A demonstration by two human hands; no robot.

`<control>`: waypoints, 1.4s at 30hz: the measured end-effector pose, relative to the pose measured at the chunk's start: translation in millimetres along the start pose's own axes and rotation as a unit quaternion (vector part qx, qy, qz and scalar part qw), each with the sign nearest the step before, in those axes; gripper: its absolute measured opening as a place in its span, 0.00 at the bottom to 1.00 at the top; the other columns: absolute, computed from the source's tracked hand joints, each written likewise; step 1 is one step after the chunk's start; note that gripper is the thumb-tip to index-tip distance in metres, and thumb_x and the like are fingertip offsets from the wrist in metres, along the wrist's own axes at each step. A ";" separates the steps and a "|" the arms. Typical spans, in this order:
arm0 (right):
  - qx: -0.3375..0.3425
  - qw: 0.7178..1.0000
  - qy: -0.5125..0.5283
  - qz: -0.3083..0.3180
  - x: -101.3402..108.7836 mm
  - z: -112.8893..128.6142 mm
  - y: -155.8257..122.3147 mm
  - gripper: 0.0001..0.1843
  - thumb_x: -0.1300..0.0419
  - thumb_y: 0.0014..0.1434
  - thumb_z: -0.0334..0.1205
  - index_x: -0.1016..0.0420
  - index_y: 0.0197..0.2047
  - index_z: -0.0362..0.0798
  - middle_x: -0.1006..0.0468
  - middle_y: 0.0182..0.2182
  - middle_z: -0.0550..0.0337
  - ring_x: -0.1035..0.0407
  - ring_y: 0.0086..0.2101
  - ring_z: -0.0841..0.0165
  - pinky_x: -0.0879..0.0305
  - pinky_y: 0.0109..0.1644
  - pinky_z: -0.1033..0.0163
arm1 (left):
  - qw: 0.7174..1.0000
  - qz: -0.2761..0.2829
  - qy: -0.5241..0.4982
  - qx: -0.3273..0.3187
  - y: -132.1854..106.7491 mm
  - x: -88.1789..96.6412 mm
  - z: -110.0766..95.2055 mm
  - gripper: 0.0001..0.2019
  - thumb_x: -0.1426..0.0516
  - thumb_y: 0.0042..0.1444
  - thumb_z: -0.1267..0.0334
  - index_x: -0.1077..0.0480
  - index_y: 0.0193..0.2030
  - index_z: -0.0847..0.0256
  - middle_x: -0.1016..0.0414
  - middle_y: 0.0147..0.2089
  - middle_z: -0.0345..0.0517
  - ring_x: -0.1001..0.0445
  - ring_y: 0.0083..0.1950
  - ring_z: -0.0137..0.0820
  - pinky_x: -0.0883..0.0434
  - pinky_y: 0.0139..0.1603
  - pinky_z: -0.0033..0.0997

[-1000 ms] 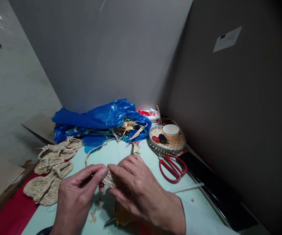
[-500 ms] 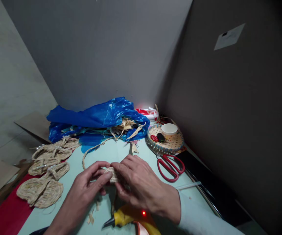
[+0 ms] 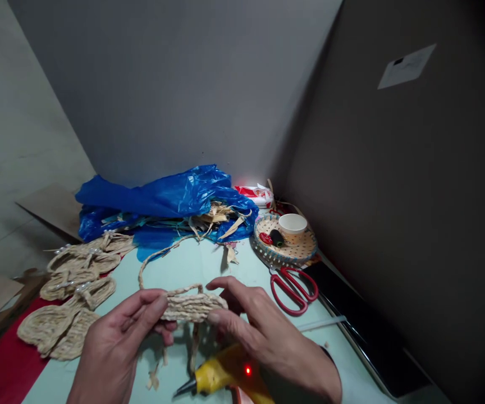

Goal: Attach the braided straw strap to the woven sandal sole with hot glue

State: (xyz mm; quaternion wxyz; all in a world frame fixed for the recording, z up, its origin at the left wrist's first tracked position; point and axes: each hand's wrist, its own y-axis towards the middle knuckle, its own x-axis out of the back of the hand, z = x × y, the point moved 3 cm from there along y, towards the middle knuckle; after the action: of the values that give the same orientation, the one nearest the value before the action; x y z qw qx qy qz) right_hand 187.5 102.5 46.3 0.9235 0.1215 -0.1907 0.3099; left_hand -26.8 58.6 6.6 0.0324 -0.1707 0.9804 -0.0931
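Observation:
Between my hands is a flat, oblong coil of plaited straw cord (image 3: 192,307), its rows lying side by side. My left hand (image 3: 127,331) pinches its left end between thumb and fingers. At the right end, the thumb of my right hand (image 3: 263,331) presses the lower edge, with its forefinger raised and other fingers curled behind. A loose length of the cord (image 3: 143,272) runs from the coil back toward the blue bag, and a strip hangs below. Under my right hand lies a yellow glue gun (image 3: 215,373), nozzle pointing left, with a red light lit.
Several woven straw slippers (image 3: 53,331) with beads lie at left. A blue plastic bag (image 3: 154,196) of straw stands behind. To the right are red-handled scissors (image 3: 291,292), a round woven tray (image 3: 263,255) with a paper cup (image 3: 292,224), a glue stick (image 3: 324,324) and a black flat object (image 3: 364,331).
My hands have moved apart, and much more of the coil now shows between them. The right hand has shifted right and its forefinger has lifted.

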 end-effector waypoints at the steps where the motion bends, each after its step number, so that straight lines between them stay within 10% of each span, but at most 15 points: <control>1: -0.019 0.999 0.044 0.019 -4.1 -0.6 0.6 0.16 0.47 0.73 0.48 0.30 0.57 0.49 0.20 0.30 0.60 0.23 0.29 0.63 0.28 0.32 0.61 | 1.000 -0.013 0.011 -0.009 -1.4 -0.4 0.1 0.17 0.31 0.49 0.44 0.19 0.36 0.53 0.19 0.23 0.39 0.22 0.26 0.32 0.25 0.29 0.23; 11: -0.064 0.974 0.218 -0.002 -18.0 -11.3 2.3 0.22 0.46 0.72 0.51 0.31 0.29 0.48 0.26 0.17 0.66 0.33 0.17 0.74 0.37 0.23 0.71 | 0.987 -0.128 0.081 -0.060 -8.4 -6.1 -9.0 0.22 0.29 0.33 0.39 0.19 0.28 0.54 0.22 0.19 0.39 0.22 0.22 0.32 0.25 0.26 0.20; 20: -0.076 0.913 0.390 0.089 -21.1 -16.5 10.8 0.31 0.41 0.59 0.69 0.27 0.35 0.45 0.22 0.25 0.59 0.26 0.24 0.71 0.29 0.29 0.66 | 0.988 -0.136 -0.069 -0.003 -5.0 -5.8 -3.2 0.29 0.23 0.18 0.46 0.18 0.31 0.57 0.19 0.21 0.40 0.25 0.21 0.28 0.26 0.23 0.16; 26: -0.084 0.899 0.420 0.088 -12.5 -3.2 4.8 0.28 0.25 0.50 0.53 0.24 0.46 0.44 0.21 0.35 0.58 0.26 0.32 0.71 0.30 0.39 0.65 | 0.980 -0.141 -0.139 0.009 -5.6 -5.4 -9.2 0.30 0.21 0.09 0.54 0.19 0.28 0.55 0.18 0.26 0.37 0.23 0.24 0.28 0.24 0.23 0.16; 36: -0.070 0.948 0.308 -0.044 -6.0 -20.2 11.6 0.11 0.29 0.50 0.41 0.21 0.35 0.44 0.23 0.26 0.64 0.31 0.27 0.72 0.37 0.35 0.65 | 0.970 -0.170 -0.173 0.012 5.5 5.7 -12.8 0.28 0.21 0.11 0.57 0.19 0.28 0.56 0.19 0.28 0.33 0.21 0.25 0.27 0.21 0.24 0.17; 42: -0.038 0.976 0.190 -0.099 8.7 -11.9 7.6 0.05 0.37 0.56 0.36 0.21 0.32 0.44 0.24 0.25 0.62 0.33 0.28 0.70 0.39 0.34 0.64 | 0.973 -0.177 -0.151 -0.015 7.8 5.4 -19.1 0.06 0.29 0.38 0.69 0.19 0.26 0.60 0.19 0.29 0.42 0.21 0.26 0.30 0.21 0.22 0.20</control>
State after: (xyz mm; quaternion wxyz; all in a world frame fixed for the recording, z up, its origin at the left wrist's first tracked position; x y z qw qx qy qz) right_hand 192.5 117.0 40.1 0.9730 0.0438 -0.0101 0.2265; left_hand -36.3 67.2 23.6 0.1603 -0.3538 0.9198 -0.0556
